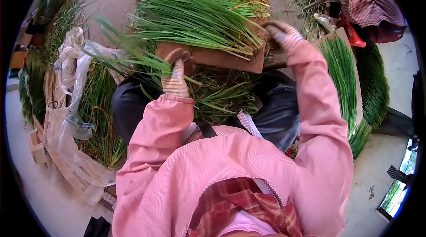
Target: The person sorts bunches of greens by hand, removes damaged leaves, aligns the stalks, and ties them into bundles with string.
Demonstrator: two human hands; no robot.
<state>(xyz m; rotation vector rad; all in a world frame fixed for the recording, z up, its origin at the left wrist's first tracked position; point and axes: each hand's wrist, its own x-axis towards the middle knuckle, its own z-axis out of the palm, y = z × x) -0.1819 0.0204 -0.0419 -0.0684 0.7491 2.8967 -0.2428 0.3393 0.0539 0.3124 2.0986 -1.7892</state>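
Left hand: a hand in a striped, brown-fingered glove (179,66), closed around a small bunch of long, thin green stalks (153,61) whose leafy ends fan out toward the upper left, blurred at the tips.
Right hand: a matching gloved hand (280,35), well apart from the left, beside the pale root ends of the big pile; its fingers are blurred, and I cannot tell whether they grip or touch any stalks.
Main pile: a broad, thick heap of long green stalks with pale and brownish root ends (195,10), lying in front of the person, leaf ends to the left, roots to the right.
Board: a flat brown sheet (208,58) under the pile, its near edge reaching over the lap.
Lap: loose green and yellowed trimmings (222,90) between knees in shiny dark trousers (277,99).
Left side: crumpled translucent plastic sheeting (80,88) next to more green stalks mixed with brown leaves (100,117).
Right side: a neat bright green bundle (339,77) near the right arm, with a darker green bundle (375,86) beyond it.
Upper right: another person's checked red-and-white clothing (372,8), near a bright red bag (353,33).
Sleeves: pink cloth (155,119) on both arms.
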